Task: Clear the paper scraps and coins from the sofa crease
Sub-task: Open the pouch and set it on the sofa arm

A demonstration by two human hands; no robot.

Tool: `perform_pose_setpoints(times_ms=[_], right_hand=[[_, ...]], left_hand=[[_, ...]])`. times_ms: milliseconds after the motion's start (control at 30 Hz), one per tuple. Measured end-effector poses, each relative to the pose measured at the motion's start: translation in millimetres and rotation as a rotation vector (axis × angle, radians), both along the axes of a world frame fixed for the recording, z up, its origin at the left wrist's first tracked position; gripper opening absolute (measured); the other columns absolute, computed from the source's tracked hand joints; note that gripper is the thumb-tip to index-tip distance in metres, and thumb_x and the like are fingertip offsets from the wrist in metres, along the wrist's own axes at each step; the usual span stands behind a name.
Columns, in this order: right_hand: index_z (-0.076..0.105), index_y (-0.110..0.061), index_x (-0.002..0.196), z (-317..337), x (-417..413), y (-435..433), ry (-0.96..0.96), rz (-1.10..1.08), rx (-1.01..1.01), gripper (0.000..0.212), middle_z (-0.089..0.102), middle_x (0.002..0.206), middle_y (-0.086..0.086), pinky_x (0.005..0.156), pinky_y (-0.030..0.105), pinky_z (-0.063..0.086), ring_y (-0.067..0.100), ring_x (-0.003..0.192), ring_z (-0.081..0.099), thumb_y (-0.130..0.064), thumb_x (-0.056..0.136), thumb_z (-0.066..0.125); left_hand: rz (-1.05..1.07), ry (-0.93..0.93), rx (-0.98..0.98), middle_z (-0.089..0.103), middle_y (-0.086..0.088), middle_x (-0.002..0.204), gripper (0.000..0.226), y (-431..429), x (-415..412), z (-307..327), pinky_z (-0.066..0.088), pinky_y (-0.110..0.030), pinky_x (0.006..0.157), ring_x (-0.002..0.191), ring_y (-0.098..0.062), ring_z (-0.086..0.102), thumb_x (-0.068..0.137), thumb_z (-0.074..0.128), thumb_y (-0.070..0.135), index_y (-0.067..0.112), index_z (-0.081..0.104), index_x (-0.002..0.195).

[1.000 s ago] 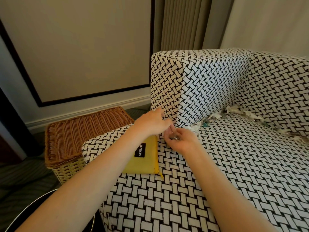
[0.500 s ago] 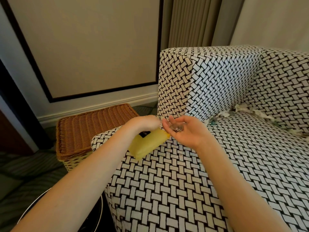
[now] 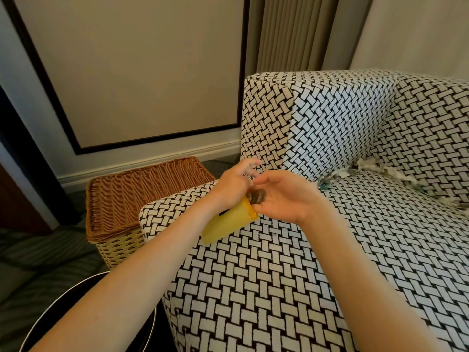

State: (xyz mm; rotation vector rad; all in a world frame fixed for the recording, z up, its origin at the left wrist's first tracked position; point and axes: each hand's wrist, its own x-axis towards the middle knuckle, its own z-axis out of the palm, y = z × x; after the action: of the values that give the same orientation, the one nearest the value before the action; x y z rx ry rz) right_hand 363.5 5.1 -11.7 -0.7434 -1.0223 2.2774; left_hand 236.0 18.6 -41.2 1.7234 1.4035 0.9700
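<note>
**Coins tipped toward a yellow pouch over the sofa seat**

The left hand grips the upper end of a yellow pouch, fingers curled round it, and the pouch hangs slanted down to the left above the seat. The right hand faces it with the palm turned toward the pouch and the fingers loosely spread, not clenched. A small stack of coins rests against its fingers, right at the pouch's orange-edged mouth. Blur hides whether they already touch the opening.

Both hands hover over the left front part of the patterned sofa. Well to the right of them, paper scraps lie along the crease between seat and backrest. A wicker basket stands on the floor beside the sofa.
</note>
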Motion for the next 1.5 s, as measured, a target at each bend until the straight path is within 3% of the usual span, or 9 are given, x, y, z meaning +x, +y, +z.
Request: perform_pose_setpoints(times_ms=[167, 267, 400, 500, 600, 733, 833, 1000, 1500], right_hand=[[0.043, -0.007, 0.127, -3.8, -0.2, 3.2, -0.045, -0.064, -0.019, 0.063, 0.052, 0.104, 0.016, 0.074, 0.032, 0.052, 0.024, 0.089, 0.054, 0.012, 0.07, 0.024], [0.039, 0.0, 0.134, -0.5, 1.2, 0.5, -0.151, -0.074, 0.073, 0.063, 0.042, 0.137, 0.028, 0.099, 0.036, 0.045, 0.039, 0.125, 0.046, 0.018, 0.076, 0.02], [0.052, 0.0, 0.127, 0.9, 4.7, 4.1, -0.727, -0.303, 0.449, 0.037, 0.061, 0.12, 0.016, 0.092, 0.03, 0.049, 0.028, 0.112, 0.059, 0.004, 0.093, 0.037], [0.056, -0.01, 0.126, -18.7, 6.0, 18.0, -1.169, -0.51, 0.918, 0.037, 0.06, 0.126, 0.004, 0.094, 0.023, 0.041, 0.018, 0.115, 0.055, -0.001, 0.091, 0.045], [0.041, -0.008, 0.138, -46.3, -10.5, 31.6, -1.259, -0.318, 1.213, 0.052, 0.043, 0.143, 0.007, 0.108, 0.026, 0.03, 0.02, 0.132, 0.039, 0.004, 0.087, 0.047], [0.018, -0.006, 0.147, -56.6, -33.5, 68.2, -1.434, -0.007, 1.52, 0.062, 0.023, 0.152, 0.011, 0.114, 0.034, 0.024, 0.025, 0.139, 0.024, -0.003, 0.092, 0.046], [0.008, -0.008, 0.149, -49.1, -43.4, 93.5, -1.632, 0.27, 1.583, 0.071, 0.037, 0.145, 0.011, 0.109, 0.041, 0.032, 0.029, 0.135, 0.025, -0.014, 0.091, 0.049], [-0.001, -0.009, 0.148, -39.6, -62.0, 104.7, -1.998, 0.633, 1.757, 0.083, 0.044, 0.141, 0.01, 0.112, 0.035, 0.023, 0.028, 0.139, 0.022, -0.034, 0.09, 0.053], [0.03, -0.005, 0.136, -35.5, -49.8, 87.5, -2.007, 0.602, 1.841, 0.064, 0.054, 0.123, 0.009, 0.098, 0.033, 0.034, 0.025, 0.115, 0.049, -0.033, 0.085, 0.058]], left_hand=[[0.002, 0.022, -0.011, 0.06, 0.003, 0.107, 0.052, 0.1, 3.1, -0.5, 0.037, -0.025, 0.087, 0.106, -0.015, 0.052, 0.087, 0.034, -0.003, 0.022, 0.045, 0.131], [0.022, 0.006, -0.047, 0.062, -0.003, 0.114, 0.052, 3.5, 2.4, 1.6, 0.038, -0.026, 0.091, 0.107, -0.016, 0.053, 0.089, 0.033, 0.0, 0.02, 0.039, 0.136], [0.048, 0.156, -0.239, 0.044, -0.009, 0.142, 0.06, 14.0, 0.0, 0.8, 0.041, -0.036, 0.096, 0.125, -0.029, 0.047, 0.09, 0.04, 0.013, 0.017, 0.018, 0.146], [0.131, 0.417, -0.314, 0.037, -0.013, 0.144, 0.06, 15.8, 0.1, -5.3, 0.038, -0.038, 0.101, 0.128, -0.031, 0.04, 0.09, 0.045, 0.029, 0.008, 0.025, 0.142], [0.189, 0.601, -0.328, 0.026, -0.014, 0.151, 0.075, 18.9, 3.7, -16.6, 0.028, -0.043, 0.112, 0.138, -0.031, 0.028, 0.087, 0.048, 0.042, 0.006, 0.019, 0.146], [0.194, 0.548, -0.333, 0.011, -0.014, 0.156, 0.071, 30.8, 3.3, -17.1, 0.019, -0.044, 0.116, 0.143, -0.03, 0.018, 0.093, 0.039, 0.022, 0.005, -0.003, 0.148], [0.184, 0.472, -0.337, 0.019, -0.017, 0.153, 0.073, 40.6, -2.1, -17.5, 0.028, -0.045, 0.111, 0.137, -0.033, 0.03, 0.091, 0.042, 0.017, 0.007, -0.002, 0.148], [0.221, 0.513, -0.317, 0.02, -0.015, 0.154, 0.084, 42.8, -5.6, -27.5, 0.012, -0.043, 0.118, 0.143, -0.029, 0.019, 0.092, 0.046, 0.022, 0.006, -0.017, 0.146], [0.206, 0.496, -0.274, 0.036, -0.017, 0.146, 0.089, 39.2, -12.1, -29.9, 0.028, -0.043, 0.112, 0.133, -0.031, 0.037, 0.088, 0.047, 0.024, 0.008, -0.019, 0.145]])
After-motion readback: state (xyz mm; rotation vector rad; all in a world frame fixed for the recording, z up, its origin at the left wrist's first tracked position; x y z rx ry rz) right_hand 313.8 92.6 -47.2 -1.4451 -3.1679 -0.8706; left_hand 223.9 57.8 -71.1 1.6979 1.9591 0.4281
